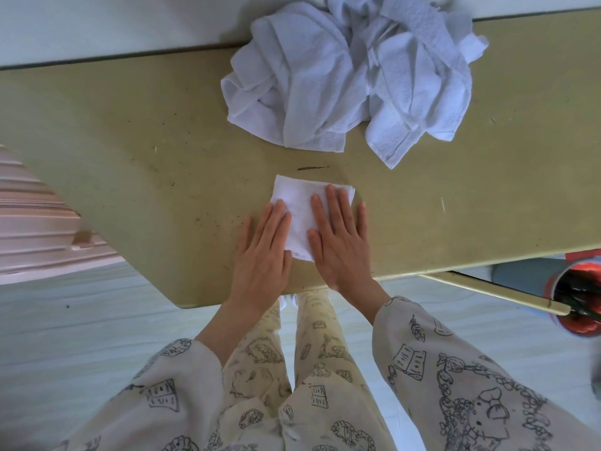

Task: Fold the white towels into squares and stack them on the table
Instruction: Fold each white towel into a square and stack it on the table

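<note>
Head view: a folded towel (300,216) lies on the tan table (130,151), close to the near edge and about midway across. Both hands lie flat on it with fingers straight. The left hand (265,252) covers its left edge and spills onto the bare table, and the right hand (340,239) covers its right half. Neither grip is closed round anything; they only press down.

The step in hand looks like smoothing the finished fold of this first towel. No stack is visible yet, so the task seems to be at an early stage. Next, the hands would need to lift off and reach to the far side, where a heap of unfolded towels (351,79) sits at the far edge, well apart from the folded one.

The folded towel is near square, slightly longer from near to far, and turned a little clockwise, so its far corners lean right.
</note>
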